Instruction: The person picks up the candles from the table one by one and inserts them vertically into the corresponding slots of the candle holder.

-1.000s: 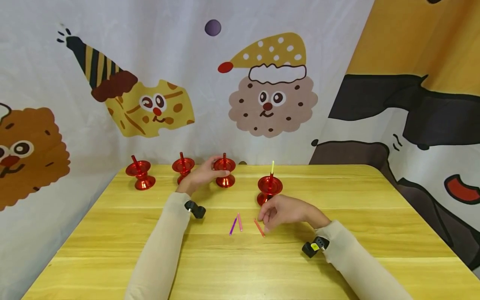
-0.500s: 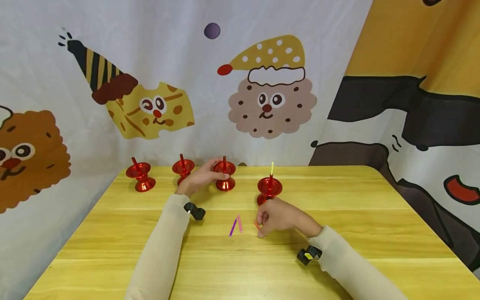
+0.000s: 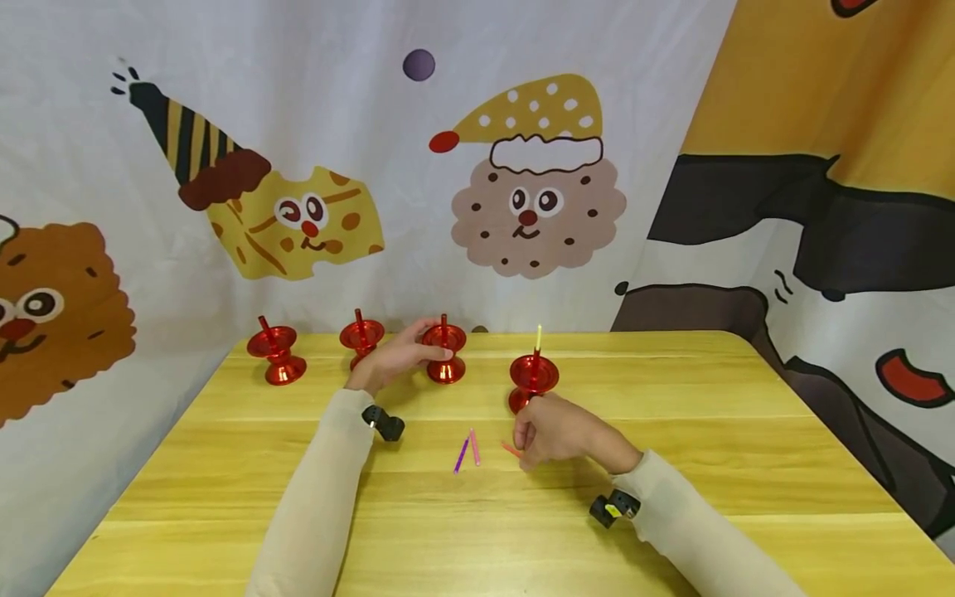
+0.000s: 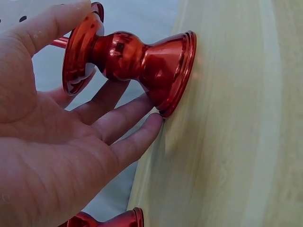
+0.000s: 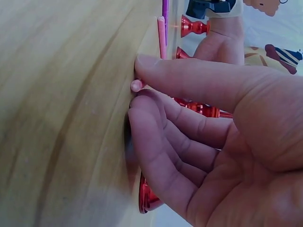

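My left hand (image 3: 394,361) holds a shiny red candle holder (image 3: 446,371) at the back of the table. In the left wrist view its thumb lies on the dish rim, with the other fingers behind the stem and at the base (image 4: 170,75). My right hand (image 3: 558,427) pinches a thin orange candle (image 3: 510,448) between thumb and forefinger, low over the wood. Only one end of this candle (image 5: 137,85) shows in the right wrist view. Left of it lie a pink candle (image 3: 475,448) and a purple candle (image 3: 462,456), their far ends close together.
Just behind my right hand stands a red holder (image 3: 534,377) bearing a yellow candle (image 3: 539,337). Two more red holders stand at the back left, one at the corner (image 3: 285,370) and one (image 3: 361,335) beside my left hand. A printed curtain (image 3: 418,249) hangs behind the table.
My right hand has come down onto the orange candle and pinched it. The candle has turned, its exposed end now pointing more to the left. My left hand stays on its holder.
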Demonstrator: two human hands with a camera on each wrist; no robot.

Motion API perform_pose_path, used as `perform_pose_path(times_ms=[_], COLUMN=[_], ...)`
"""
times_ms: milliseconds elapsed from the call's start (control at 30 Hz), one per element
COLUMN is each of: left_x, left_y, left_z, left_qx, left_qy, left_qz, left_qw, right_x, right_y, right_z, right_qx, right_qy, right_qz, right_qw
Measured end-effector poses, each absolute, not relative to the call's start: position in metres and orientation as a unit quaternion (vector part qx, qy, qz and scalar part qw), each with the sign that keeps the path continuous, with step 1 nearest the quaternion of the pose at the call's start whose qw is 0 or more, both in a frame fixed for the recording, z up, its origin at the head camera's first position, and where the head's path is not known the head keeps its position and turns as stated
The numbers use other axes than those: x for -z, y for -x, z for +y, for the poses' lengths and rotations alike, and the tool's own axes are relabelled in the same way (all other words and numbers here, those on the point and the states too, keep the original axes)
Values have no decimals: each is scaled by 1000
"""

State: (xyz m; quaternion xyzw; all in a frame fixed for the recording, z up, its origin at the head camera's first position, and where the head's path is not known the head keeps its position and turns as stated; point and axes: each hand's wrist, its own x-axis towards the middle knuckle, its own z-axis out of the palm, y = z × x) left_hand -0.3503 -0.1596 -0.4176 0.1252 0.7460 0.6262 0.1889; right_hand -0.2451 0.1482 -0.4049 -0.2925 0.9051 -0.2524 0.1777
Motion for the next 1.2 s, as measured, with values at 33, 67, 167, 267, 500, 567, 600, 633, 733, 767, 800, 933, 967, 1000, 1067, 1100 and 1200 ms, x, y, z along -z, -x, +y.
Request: perform_pose_path(times_ms=[33,67,167,267,500,567,600,633,733,767,800,933,967,1000,1067,1100,1200], left_x=[418,418,418,419,421,422,422,421,422,422,422,423,423,423,422,421,420], left_y=[350,349,348,348,348,347,347,346,344,343,342,340,339,339,339,338,337], left_z=[-160,-160,-161,-162,-164,-165,-165,-165,-166,-167,-167,-167,-166,-166,-166,-166,-165], left_qx=[-626,-626,-628,-625,-623,-622,-620,-620,-620,-619,-619,-618,-619,-619,-619,-619,-619], left_qy=[-125,-125,-122,-119,-118,-119,-119,-119,-122,-124,-125,-130,-131,-133,-136,-136,-138], left_qz=[746,746,745,747,747,748,749,749,748,748,748,747,747,746,746,746,744], left_qw=[189,190,192,194,200,200,200,201,203,203,204,207,207,207,207,207,207], right_x=[405,404,405,405,407,408,408,409,411,412,413,414,414,414,414,414,413], right_y=[245,245,246,246,250,251,252,253,256,256,257,260,260,260,261,261,262], right_z=[148,148,147,147,150,152,152,153,157,158,159,162,163,163,165,165,167], right_qx=[253,255,262,267,286,291,296,300,315,320,326,342,345,347,350,348,349], right_qy=[292,292,289,287,300,305,308,311,321,324,327,327,325,322,317,316,317], right_qz=[905,904,902,900,888,883,880,877,868,864,860,850,849,849,849,850,850], right_qw=[178,178,183,188,199,204,206,208,211,213,216,231,234,236,237,236,235])
